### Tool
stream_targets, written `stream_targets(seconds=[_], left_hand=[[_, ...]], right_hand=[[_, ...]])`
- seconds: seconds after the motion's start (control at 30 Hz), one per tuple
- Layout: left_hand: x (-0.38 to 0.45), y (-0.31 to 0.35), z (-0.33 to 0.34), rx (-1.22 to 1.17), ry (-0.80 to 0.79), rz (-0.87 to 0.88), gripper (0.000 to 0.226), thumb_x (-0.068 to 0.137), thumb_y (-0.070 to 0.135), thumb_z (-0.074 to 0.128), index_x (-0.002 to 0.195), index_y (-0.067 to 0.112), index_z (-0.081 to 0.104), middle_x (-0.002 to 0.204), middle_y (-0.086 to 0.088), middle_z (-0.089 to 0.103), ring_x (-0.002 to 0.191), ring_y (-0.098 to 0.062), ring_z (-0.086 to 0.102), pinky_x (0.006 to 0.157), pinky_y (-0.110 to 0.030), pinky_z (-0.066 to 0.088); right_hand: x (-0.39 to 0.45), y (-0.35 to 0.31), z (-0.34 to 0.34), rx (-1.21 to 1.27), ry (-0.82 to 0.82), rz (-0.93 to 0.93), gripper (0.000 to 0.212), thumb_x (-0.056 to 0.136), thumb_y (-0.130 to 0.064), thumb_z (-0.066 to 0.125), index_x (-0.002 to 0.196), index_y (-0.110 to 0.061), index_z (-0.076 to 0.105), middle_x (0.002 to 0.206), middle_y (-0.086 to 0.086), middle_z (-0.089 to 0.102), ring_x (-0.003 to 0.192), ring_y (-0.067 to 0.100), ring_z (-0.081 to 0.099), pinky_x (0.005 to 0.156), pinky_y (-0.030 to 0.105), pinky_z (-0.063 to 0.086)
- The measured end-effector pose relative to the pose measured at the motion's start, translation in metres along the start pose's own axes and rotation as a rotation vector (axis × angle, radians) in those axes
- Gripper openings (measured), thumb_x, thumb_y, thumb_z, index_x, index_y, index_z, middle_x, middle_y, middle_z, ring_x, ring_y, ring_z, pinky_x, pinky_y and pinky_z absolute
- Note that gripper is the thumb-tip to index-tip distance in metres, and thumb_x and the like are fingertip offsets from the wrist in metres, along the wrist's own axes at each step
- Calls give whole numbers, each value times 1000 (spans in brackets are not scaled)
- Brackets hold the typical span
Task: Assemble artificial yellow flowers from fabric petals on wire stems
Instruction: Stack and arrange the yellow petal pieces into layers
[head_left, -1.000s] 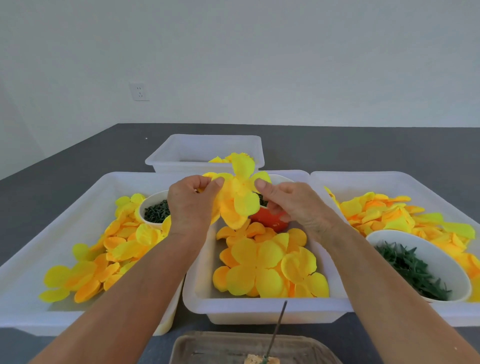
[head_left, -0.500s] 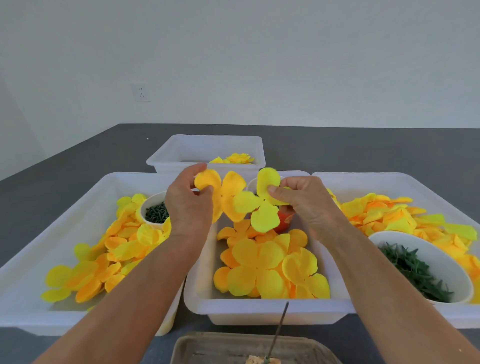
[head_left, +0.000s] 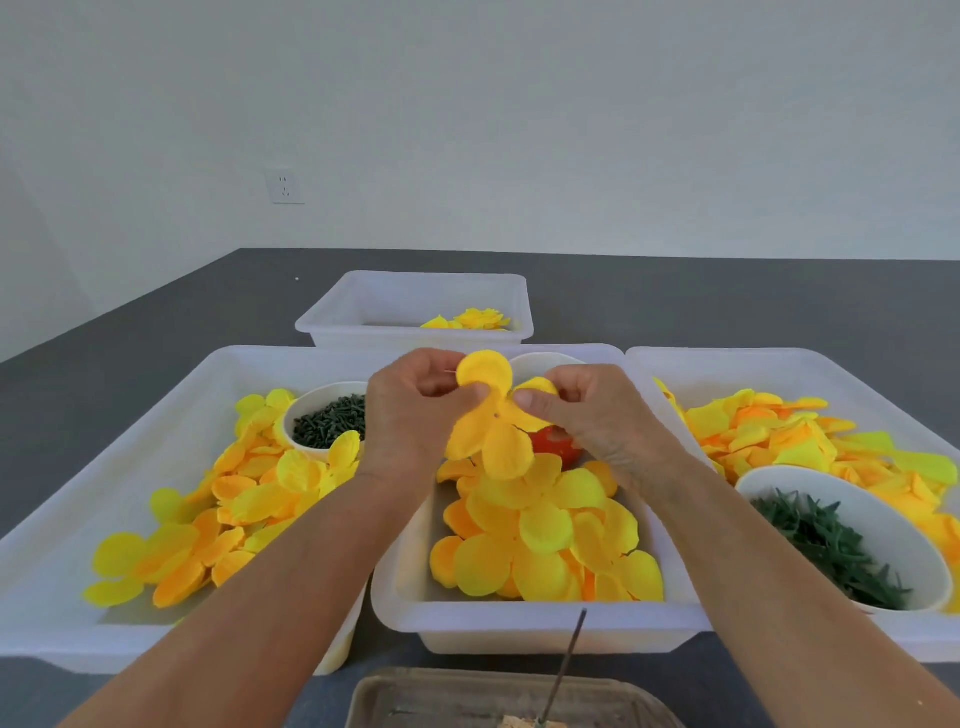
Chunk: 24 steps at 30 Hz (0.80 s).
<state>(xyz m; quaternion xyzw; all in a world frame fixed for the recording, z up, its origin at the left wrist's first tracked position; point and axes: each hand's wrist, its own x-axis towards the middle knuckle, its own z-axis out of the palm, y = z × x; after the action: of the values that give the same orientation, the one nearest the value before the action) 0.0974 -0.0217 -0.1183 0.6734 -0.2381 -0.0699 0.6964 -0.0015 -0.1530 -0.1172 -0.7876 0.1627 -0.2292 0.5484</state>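
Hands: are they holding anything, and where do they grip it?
Both hold one yellow fabric petal piece above the middle tray. The left hand pinches its left side near the centre hole; the right hand pinches its right side.

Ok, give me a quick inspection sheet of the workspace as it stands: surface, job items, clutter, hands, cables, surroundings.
Surface: dark grey table carrying four white tubs.
Job's things: yellow petal piece held above the middle tub; loose petals fill the left tub and right tub; a few lie in the far tub; green parts in the left bowl and right bowl; thin stem stands upright in the near tray.
Clutter: red-orange object, partly hidden.
Hands: left hand and right hand both pinch the petal piece.
Cables: nothing seen.
Surroundings: white wall, wall socket.
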Motion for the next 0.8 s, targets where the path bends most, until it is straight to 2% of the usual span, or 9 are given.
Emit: stream_targets(seconds=[0.1, 0.17, 0.27, 0.37, 0.43, 0.53, 0.67, 0.73, 0.8], left_hand=[[2, 5, 2, -275, -85, -245, 2, 82, 7, 66, 83, 9, 67, 76, -9, 69, 66, -21, 66, 55, -28, 55], [5, 7, 0, -413, -150, -413, 7, 87, 8, 60, 86, 2, 65, 73, -11, 69, 59, -20, 67, 49, -28, 55], [5, 7, -3, -369, -198, -452, 6, 86, 6, 59, 86, 1, 63, 74, -14, 67, 57, -21, 65, 47, -27, 53], [4, 2, -2, 19, -73, -195, 13, 83, 7, 66, 71, 8, 62, 67, -9, 59, 58, -18, 53, 52, -23, 44], [4, 0, -1, 344, 31, 39, 16, 80, 11, 70, 66, 12, 62, 61, 0, 55, 56, -12, 48, 56, -23, 38], [2, 0, -1, 452, 68, 186, 11, 78, 14, 73, 72, 10, 65, 61, 4, 56, 56, -10, 48, 58, -22, 38], [-1, 1, 2, 242, -112, 115, 15, 78, 12, 73, 66, 11, 63, 58, -1, 54, 51, -7, 44, 51, -17, 37], [0, 5, -1, -27, -191, -66, 11, 77, 9, 70, 71, 4, 63, 64, -12, 58, 55, -16, 51, 54, -23, 42], [1, 8, -5, -309, -305, -258, 12, 70, 13, 66, 72, 2, 63, 64, -12, 64, 53, -18, 60, 51, -25, 50]], right_hand=[[2, -2, 2, 250, -17, 80, 11, 83, -19, 67, 79, -9, 69, 74, 7, 71, 68, 18, 66, 62, 28, 56], [3, -4, 2, 436, -108, 142, 16, 78, -18, 67, 85, -4, 68, 78, 10, 71, 70, 21, 68, 64, 30, 57], [3, -3, 5, 353, -98, 148, 13, 80, -17, 68, 82, -4, 66, 73, 8, 69, 65, 19, 66, 60, 29, 53], [1, 2, 7, 5, -21, 22, 21, 84, -16, 69, 76, 2, 63, 65, 9, 56, 58, 15, 51, 55, 24, 41], [-1, 2, 10, -76, -35, -47, 14, 82, -17, 71, 80, -3, 68, 65, 4, 58, 58, 9, 49, 53, 20, 41], [-4, -1, 13, -58, -32, -101, 19, 82, -22, 71, 79, -4, 69, 59, -5, 55, 53, 1, 45, 50, 16, 37], [-3, -2, 10, 24, 55, -81, 20, 86, -15, 66, 69, -5, 62, 62, 5, 52, 60, 15, 45, 55, 26, 37], [-2, -3, 9, 215, -16, -1, 19, 85, -13, 65, 81, 5, 63, 74, 16, 57, 68, 25, 50, 63, 33, 43], [-2, -4, 7, 437, -133, 77, 34, 77, -16, 65, 94, 13, 61, 85, 22, 60, 76, 30, 55, 72, 39, 47]])
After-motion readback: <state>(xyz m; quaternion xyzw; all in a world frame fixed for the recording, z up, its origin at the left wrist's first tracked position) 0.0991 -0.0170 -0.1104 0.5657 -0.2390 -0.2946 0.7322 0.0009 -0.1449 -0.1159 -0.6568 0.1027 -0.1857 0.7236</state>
